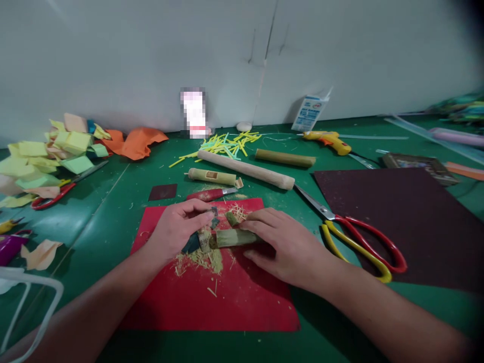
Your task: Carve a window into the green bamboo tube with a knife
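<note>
Over a red sheet (212,307) my left hand (185,224) pinches a small dark scrap (214,213), perhaps sandpaper. My right hand (282,242) closes round the right end of a short bamboo tube (235,238), which lies across the sheet. A smaller curved bamboo piece (232,218) rests just above the tube. Below my left fingers sits a dark bluish piece (191,243), partly hidden. Pale bamboo shavings (215,262) are scattered around the tube's left end. A red-handled knife (207,195) lies beyond my left hand.
Further back lie a bamboo tube with a square cutout (212,176), a pale wooden stick (245,169) and cut yellow straws (219,146). At right are red-and-yellow scissors (333,217), a dark brown sheet (416,227) and a yellow glue gun (328,141). Folded papers (45,161) pile at left.
</note>
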Motion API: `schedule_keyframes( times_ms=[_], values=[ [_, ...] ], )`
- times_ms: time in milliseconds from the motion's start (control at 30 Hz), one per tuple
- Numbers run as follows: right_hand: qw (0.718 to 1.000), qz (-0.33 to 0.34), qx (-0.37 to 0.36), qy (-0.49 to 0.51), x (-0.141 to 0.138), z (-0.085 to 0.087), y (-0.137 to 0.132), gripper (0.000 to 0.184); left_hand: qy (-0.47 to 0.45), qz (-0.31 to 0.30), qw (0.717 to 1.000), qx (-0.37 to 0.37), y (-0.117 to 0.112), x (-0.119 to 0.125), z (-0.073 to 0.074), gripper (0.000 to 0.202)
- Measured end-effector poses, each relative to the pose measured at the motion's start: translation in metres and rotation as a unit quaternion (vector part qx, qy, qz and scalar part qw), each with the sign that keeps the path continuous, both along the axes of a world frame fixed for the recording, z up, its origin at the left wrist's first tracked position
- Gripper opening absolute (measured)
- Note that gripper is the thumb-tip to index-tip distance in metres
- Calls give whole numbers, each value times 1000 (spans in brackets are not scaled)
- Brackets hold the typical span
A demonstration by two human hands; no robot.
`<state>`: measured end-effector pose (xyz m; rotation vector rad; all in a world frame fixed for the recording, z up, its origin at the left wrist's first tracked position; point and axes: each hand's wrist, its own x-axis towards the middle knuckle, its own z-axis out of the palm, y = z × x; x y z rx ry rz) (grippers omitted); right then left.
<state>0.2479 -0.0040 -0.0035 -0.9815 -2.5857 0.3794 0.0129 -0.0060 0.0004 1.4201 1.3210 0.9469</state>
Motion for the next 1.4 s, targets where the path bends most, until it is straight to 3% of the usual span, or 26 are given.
schedule_keyframes(
  times_ms=[167, 433, 833, 1167, 1400],
  values=[
    [1000, 4, 6, -4, -3, -5, 2, 30, 55, 0, 992, 113, 2, -4, -1, 14],
    [1000, 2, -1, 7, 1, -4, 5, 27, -46, 72, 996, -37, 0, 0, -2, 24],
    [1000, 6, -7, 5, 1, -3, 4, 28, 11, 78, 997, -22, 0, 1, -2, 23],
    [1000, -2, 3, -21, 0, -4, 2, 34, 57, 14, 998, 24, -8, 1, -3, 24],
    [1000, 16, -7, -9, 2, 0, 5, 31, 102, -173, 965, 167, -9, 1, 2, 13]
  ],
)
